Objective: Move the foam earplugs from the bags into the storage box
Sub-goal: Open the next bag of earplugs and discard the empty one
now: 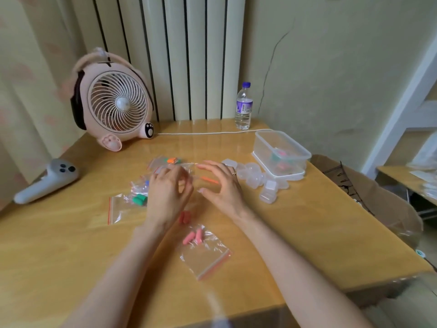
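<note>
A clear storage box stands at the right back of the table, with pink and green foam earplugs inside. Several zip bags lie around my hands: one with pink earplugs nearest me, one with green earplugs to the left, one with orange and green earplugs further back. Two loose pink earplugs lie by my left wrist. My left hand has curled fingers pinching a clear bag with an orange seal strip. My right hand arches over that bag, fingers spread.
Small clear plastic cases are heaped left of the box. A pink desk fan and its white cable sit at the back, with a water bottle near the wall. A grey controller lies far left.
</note>
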{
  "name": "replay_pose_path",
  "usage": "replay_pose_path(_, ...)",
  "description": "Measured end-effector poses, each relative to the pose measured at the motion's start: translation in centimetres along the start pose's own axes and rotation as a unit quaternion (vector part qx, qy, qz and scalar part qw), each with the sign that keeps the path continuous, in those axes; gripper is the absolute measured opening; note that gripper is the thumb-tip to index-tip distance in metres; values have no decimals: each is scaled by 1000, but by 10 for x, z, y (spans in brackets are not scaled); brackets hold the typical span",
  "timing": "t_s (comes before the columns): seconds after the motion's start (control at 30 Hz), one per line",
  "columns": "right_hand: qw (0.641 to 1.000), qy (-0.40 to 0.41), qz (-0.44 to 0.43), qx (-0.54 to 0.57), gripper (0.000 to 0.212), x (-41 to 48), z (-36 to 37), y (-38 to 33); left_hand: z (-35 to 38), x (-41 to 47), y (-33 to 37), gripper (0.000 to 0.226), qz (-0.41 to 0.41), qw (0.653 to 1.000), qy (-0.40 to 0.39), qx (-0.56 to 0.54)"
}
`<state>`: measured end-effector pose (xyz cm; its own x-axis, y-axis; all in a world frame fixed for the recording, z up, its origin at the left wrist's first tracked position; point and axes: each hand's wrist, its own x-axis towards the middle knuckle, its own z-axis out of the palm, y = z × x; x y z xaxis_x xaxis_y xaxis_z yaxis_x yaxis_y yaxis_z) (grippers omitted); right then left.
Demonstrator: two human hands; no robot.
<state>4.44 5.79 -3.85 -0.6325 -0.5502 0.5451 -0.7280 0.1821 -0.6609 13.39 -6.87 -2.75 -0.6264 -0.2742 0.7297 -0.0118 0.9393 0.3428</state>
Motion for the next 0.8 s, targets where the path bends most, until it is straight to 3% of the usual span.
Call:
replay_pose_path(0.1, 990, 64, 74, 103, 10, -1, -2, -4, 2, -2, 13, 13, -64, 977, -24, -204)
replay_pose_path(0.23, 900, 59, 209, 378, 16, -1, -21, -12, 6, -3, 19, 14, -167, 940, -87, -284)
replay_pose_path(0.33, 869, 21, 266, 417, 10, -1, -26, -16, 5, -2, 20, 13, -230, 898, -91, -364)
replay_pose_path(0.4, 881, -13, 287, 377, 8, -2, -25, -14, 2, 0, 21, 13, -261, 868, -80, -415)
replay_pose_path(0.5, 907, -78, 273, 312, 8, -2, -26, -13, -1, 2, 18, 11, -277, 855, -76, -431)
replay_pose_path(0.67, 920, -24, 202, 334, 13, 1, -30, -16, -4, 2, 22, 11, -300, 839, -114, -439)
replay_pose_path(0.8, 919, -38, 175, 351, 21, 0, -33, -18, -6, 2, 24, 21, -299, 835, -113, -447)
